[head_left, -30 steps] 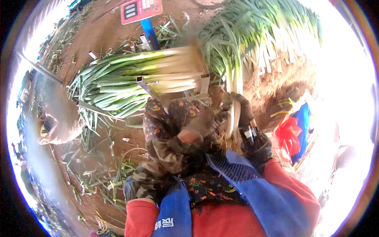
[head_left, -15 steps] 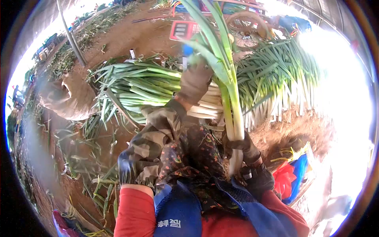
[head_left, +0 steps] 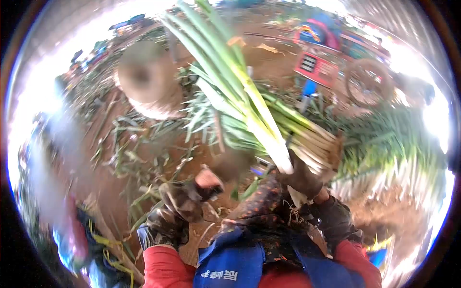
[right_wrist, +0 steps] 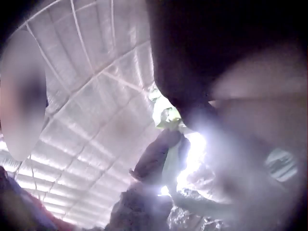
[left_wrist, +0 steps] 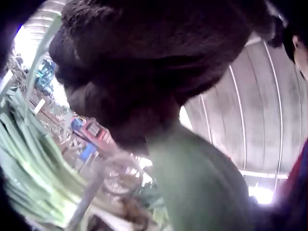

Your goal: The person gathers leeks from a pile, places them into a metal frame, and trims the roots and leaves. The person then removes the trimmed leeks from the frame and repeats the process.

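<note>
In the head view, the right gloved hand (head_left: 303,178) grips a leek (head_left: 257,122) near its white base, with roots showing below. The leek's green leaves reach up and left. My blurred left glove (head_left: 231,164) is lower left of the stalk, apart from it. A green leaf (left_wrist: 192,180) comes out from the left glove (left_wrist: 144,67) in the left wrist view. From the right wrist view, a leaf strip (right_wrist: 171,161) runs through the left glove's fingers (right_wrist: 153,159); the dark right glove (right_wrist: 192,62) fills the upper right.
A bundle of leeks (head_left: 307,139) lies on a metal rack behind the held leek. More leeks (head_left: 398,149) are piled at right. A pale sack (head_left: 151,91) stands upper left, leaf scraps (head_left: 134,163) litter the ground, and a red sign (head_left: 314,69) stands behind.
The head view has turned left. My left hand has come down and left from the leek's leaves, now with a leaf. The held leek has gone from nearly upright to leaning left.
</note>
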Demonstrator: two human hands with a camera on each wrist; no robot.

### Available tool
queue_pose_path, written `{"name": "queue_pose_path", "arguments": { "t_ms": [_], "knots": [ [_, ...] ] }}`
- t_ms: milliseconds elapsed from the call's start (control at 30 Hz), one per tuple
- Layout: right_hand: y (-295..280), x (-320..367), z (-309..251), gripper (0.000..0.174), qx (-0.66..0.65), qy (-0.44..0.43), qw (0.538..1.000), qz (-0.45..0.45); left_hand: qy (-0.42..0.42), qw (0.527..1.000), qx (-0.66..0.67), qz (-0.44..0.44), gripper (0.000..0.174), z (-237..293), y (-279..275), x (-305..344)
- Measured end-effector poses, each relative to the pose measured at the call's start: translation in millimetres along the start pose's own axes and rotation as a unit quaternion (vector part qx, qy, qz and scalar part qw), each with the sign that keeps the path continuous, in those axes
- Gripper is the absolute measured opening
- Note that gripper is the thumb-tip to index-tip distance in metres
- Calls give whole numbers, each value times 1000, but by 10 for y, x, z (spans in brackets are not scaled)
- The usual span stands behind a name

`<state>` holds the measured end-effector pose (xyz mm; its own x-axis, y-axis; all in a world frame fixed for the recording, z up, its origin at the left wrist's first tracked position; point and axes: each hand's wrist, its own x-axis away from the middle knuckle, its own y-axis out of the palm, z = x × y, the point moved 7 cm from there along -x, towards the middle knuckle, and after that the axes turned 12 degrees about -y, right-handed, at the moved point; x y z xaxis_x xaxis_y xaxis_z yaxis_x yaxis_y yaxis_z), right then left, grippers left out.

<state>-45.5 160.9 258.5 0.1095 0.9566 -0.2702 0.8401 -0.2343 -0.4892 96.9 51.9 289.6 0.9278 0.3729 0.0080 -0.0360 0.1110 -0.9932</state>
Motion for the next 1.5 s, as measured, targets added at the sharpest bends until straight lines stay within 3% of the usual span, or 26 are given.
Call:
{"name": "queue_pose_path", "arguments": {
  "t_ms": [67,100,133,167,200,233,267,333,367,467,533,600,667,700,800,833,933,1100,1200,1233,1300,1333,1400,1433,1467,1500],
  "knots": [
    [269,-354,-221,87,109,-132,985,-10,32,958,285,6,18,52,378,319],
    [408,-523,-241,81,127,-62,989,-43,21,941,336,19,18,-7,525,453],
    [522,-676,-243,78,144,13,984,-100,-122,965,230,-4,20,-229,714,597],
    [631,-809,-251,76,166,84,969,-162,-206,956,209,1,22,-491,719,778],
    [700,-859,-178,73,201,28,968,-149,-286,940,188,5,24,-782,705,986],
    [767,-900,-105,71,240,-28,961,-132,-337,917,194,90,26,-1080,692,1241],
    [828,-929,-133,68,290,-105,940,-146,-381,887,205,160,33,-1274,527,1463],
    [967,-942,-226,62,308,-168,924,-150,-449,806,233,306,49,-1624,208,1951],
    [1051,-923,-204,60,323,-146,918,-176,-526,743,250,330,49,-1805,210,2183],
    [1233,-827,-44,56,371,-137,894,-209,-522,626,360,454,51,-2223,361,2447],
    [1305,-721,-105,58,371,-172,888,-211,-577,620,355,395,53,-2356,497,2465],
    [1332,-637,-123,54,360,-199,888,-206,-588,632,297,409,47,-2345,585,2476],
    [1322,-569,-124,54,381,-204,876,-215,-600,630,338,358,36,-2371,726,2437],
    [1351,-516,9,55,325,-286,888,-155,-552,593,433,394,27,-2515,1015,2425],
    [1234,-459,84,52,396,-233,865,-203,-531,496,601,334,24,-2422,1297,2362],
    [1202,-460,14,64,397,-204,865,-229,-562,492,572,340,22,-2438,1369,2393],
    [1077,-336,271,62,457,-239,833,-200,-618,465,508,380,19,-2636,1441,2707],
    [836,-177,335,52,461,-103,846,-246,-696,453,355,430,22,-3310,1426,3851],
    [744,-106,360,52,436,-127,867,-208,-754,451,281,385,25,-3542,1556,4476],
    [731,-99,368,51,450,-89,860,-223,-772,457,262,357,27,-3589,1666,4628],
    [717,-108,427,52,427,-98,873,-215,-797,470,244,291,29,-3606,1919,4721],
    [731,-110,461,52,414,-103,879,-211,-803,482,245,253,30,-3571,2070,4676],
    [767,-152,521,50,386,-63,894,-218,-733,533,376,192,33,-3520,2683,4386],
    [761,-174,518,50,381,-57,897,-218,-656,536,505,167,34,-3402,3079,4082],
    [739,-193,531,50,376,-53,899,-219,-536,503,667,122,35,-3061,3327,3623],
    [724,-192,575,51,373,-74,904,-196,-418,491,762,59,33,-2024,2517,2781]
  ]
}}
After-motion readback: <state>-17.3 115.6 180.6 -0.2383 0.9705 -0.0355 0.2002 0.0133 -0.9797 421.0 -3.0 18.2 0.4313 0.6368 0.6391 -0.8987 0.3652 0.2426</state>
